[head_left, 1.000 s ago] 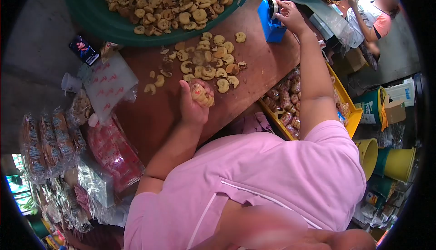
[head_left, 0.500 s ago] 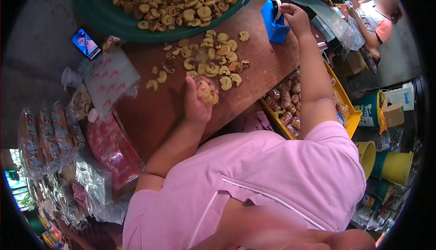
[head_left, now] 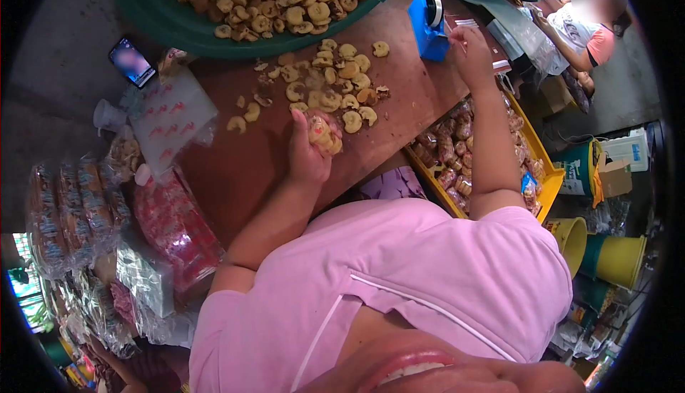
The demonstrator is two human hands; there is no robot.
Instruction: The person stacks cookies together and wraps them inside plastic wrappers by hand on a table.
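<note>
My left hand (head_left: 312,152) is wrapped round a clear bag of cookies (head_left: 325,134), held over the near edge of the brown table (head_left: 257,172). Loose ring-shaped cookies (head_left: 328,100) lie on the table just beyond it. My right hand (head_left: 471,52) is at the right, fingers pinched together beside the blue tape dispenser (head_left: 428,36); anything between the fingertips is too small to make out. A green basin (head_left: 235,49) full of cookies stands at the far side.
A yellow crate (head_left: 539,150) of packed cookies sits below my right forearm. Printed plastic sheets (head_left: 171,122), a phone (head_left: 131,62), a white cup (head_left: 108,116) and red packaging (head_left: 175,229) are at the left. Another person (head_left: 581,32) is at the upper right.
My right hand has moved from the dispenser's tape roll down toward me, to the dispenser's near right side. My left hand keeps hold of the cookie bag in about the same place.
</note>
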